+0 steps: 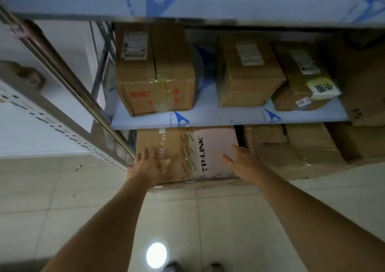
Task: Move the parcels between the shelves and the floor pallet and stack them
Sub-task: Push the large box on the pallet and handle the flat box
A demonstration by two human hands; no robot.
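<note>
Low in the frame, both forearms reach forward. The left hand (149,164) lies flat, fingers spread, on the TP-LINK carton (187,155) at lower centre, under the bottom shelf (218,116). The right hand (239,157) is open at its right edge; contact is unclear. The taped cardboard looks stiff, slick and probably weighty: grip opposite side edges. Further up, three parcels (155,69) sit on that shelf.

A pale tiled floor (62,198) fills the lower part of the frame, with a bright round glare spot (156,255) near the bottom centre. Just right of it, at the bottom edge, two grey shoe tips (173,267) show. At the left, a white wall (68,48) stands behind a perforated grey metal strip (62,128).
</note>
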